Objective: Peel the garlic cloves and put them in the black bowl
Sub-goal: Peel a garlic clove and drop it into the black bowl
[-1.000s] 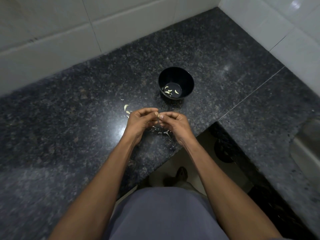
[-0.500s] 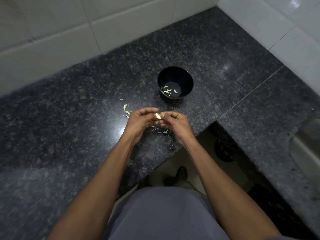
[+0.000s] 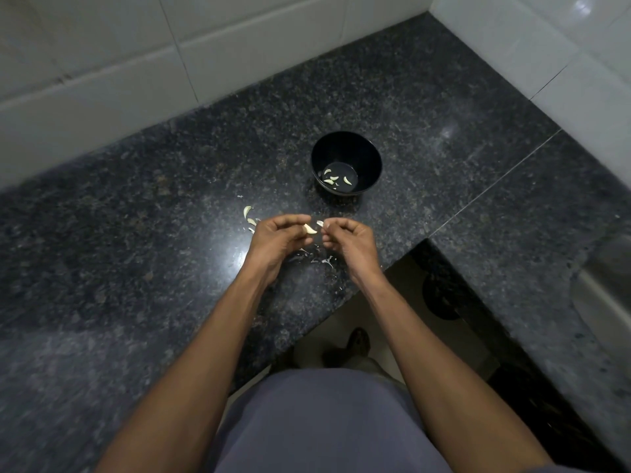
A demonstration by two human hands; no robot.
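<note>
The black bowl (image 3: pixel 346 162) stands on the dark granite counter (image 3: pixel 136 233), with several peeled garlic cloves (image 3: pixel 333 179) lying in its bottom. Just in front of the bowl my left hand (image 3: pixel 276 238) pinches a pale garlic clove (image 3: pixel 309 229) between thumb and fingers. My right hand (image 3: pixel 348 238), a short gap to the right, pinches a small scrap of white garlic skin (image 3: pixel 320 223) at its fingertips. A few unpeeled cloves (image 3: pixel 247 211) lie on the counter just left of my left hand.
Bits of peeled skin (image 3: pixel 324 260) lie scattered on the counter under my hands. White tiled walls (image 3: pixel 170 63) close off the back and right. The counter's front edge cuts in below my right wrist, with floor and my foot (image 3: pixel 358 339) beneath.
My hands, joined at the fingertips on the clove a second ago, have drawn slightly apart. The clove stays in my left hand and a piece of skin has come away with my right.
</note>
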